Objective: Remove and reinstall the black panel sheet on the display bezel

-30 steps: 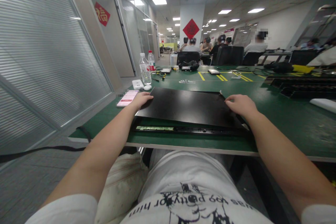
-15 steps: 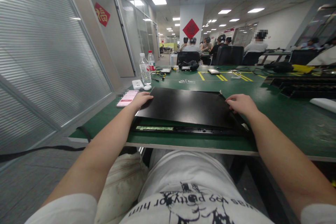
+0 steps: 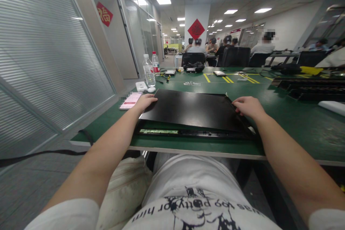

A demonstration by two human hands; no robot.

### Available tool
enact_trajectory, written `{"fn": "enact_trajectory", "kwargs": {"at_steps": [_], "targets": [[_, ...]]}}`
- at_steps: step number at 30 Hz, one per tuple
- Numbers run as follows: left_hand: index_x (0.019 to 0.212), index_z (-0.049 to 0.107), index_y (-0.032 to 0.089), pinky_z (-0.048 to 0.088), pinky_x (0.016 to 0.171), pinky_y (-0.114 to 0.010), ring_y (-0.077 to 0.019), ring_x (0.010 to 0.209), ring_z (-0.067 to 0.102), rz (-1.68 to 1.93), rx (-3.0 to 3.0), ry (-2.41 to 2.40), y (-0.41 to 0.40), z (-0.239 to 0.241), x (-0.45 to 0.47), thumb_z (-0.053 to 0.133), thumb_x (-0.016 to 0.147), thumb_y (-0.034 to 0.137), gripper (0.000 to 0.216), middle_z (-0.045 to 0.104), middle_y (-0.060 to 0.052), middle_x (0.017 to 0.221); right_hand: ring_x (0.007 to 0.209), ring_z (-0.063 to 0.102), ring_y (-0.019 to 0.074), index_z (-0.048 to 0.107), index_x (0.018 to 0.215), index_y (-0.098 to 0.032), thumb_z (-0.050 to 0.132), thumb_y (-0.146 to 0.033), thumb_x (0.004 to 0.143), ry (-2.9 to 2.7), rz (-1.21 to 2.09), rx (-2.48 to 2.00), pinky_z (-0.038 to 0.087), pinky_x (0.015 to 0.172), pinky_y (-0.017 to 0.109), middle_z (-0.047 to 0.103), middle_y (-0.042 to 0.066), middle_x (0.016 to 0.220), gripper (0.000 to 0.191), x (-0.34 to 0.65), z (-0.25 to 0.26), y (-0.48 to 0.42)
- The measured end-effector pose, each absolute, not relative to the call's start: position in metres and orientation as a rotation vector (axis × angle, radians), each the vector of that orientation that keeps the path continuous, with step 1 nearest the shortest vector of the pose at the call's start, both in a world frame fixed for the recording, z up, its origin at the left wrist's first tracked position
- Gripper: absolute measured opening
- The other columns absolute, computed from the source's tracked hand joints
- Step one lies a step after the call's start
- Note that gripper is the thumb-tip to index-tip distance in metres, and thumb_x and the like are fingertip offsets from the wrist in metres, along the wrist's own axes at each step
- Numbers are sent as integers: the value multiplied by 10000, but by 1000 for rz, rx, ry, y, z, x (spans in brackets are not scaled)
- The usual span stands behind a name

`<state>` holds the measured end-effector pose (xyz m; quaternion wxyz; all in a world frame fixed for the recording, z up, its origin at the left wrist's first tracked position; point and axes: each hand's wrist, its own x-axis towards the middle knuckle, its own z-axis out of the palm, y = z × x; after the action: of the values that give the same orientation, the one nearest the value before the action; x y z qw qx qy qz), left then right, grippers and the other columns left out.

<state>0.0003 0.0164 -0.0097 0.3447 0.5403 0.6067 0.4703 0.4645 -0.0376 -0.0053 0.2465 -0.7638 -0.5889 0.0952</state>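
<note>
A flat black panel (image 3: 191, 109) lies at a slight slant over a thin black frame (image 3: 215, 134) on the green table. Along the near side of the frame runs a green circuit board strip (image 3: 159, 131). My left hand (image 3: 147, 102) grips the panel's left edge, thumb on top and the other fingers partly hidden. At the right side, my right hand (image 3: 248, 107) pinches the frame's side strip beside the panel's edge; the fingertips are partly hidden. A gap shows between the panel's near edge and the frame.
Left of the panel lie a phone (image 3: 131, 100) and a white case (image 3: 141, 86), with a water bottle (image 3: 149, 71) behind. Small white pieces (image 3: 192, 83) and cables sit farther back. Stacked black frames (image 3: 309, 88) and a white bar (image 3: 332, 109) are at right. People sit beyond.
</note>
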Motion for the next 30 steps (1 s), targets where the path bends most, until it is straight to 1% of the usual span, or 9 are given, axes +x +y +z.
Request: {"fn": "enact_trajectory", "kwargs": {"at_steps": [6,9,13,17,22,26,30], "targets": [[770,766,190,552,834,-381,-300,894,733,1231,1380,1616,19,-9,0,850,516,272,280,776,-48,773,506,647,151,818,985,-198,610,-269,870,-1577,284,-2086,519,613,259,731,19,662,248,465,-6,-38],[748,760,190,555,828,-384,-313,919,732,1231,1388,1656,20,-7,0,824,530,249,235,779,-57,783,515,653,154,817,980,-193,613,-266,865,-1576,292,-2072,514,604,262,731,24,661,246,465,-6,-38],[663,726,201,557,774,-379,-337,931,727,1222,1426,1699,20,-5,1,786,555,244,131,776,-67,776,499,643,153,815,970,-188,614,-267,865,-1571,303,-2071,512,590,264,733,29,662,240,465,-5,-38],[633,711,203,534,711,-358,-323,898,714,1221,1464,1723,22,-5,1,725,566,219,70,757,-66,745,485,637,148,811,959,-186,625,-262,851,-1573,300,-2058,516,587,260,736,27,663,229,466,-6,-37],[684,727,209,532,728,-356,-298,869,708,1199,1448,1706,24,-8,-1,740,569,239,120,740,-38,724,485,640,149,806,941,-188,629,-269,856,-1594,289,-2043,518,589,258,728,25,647,212,469,-9,-34],[755,753,197,541,794,-377,-299,885,717,1208,1429,1685,25,-12,-3,795,541,267,229,766,-47,781,487,642,147,802,948,-190,629,-271,868,-1589,284,-2053,508,578,253,730,23,654,207,468,-9,-34],[789,760,190,534,832,-382,-300,919,717,1210,1432,1694,27,-14,-4,779,556,267,247,778,-58,837,492,641,146,805,956,-193,609,-268,885,-1593,285,-2065,506,583,255,733,22,663,222,467,-8,-35]]}}
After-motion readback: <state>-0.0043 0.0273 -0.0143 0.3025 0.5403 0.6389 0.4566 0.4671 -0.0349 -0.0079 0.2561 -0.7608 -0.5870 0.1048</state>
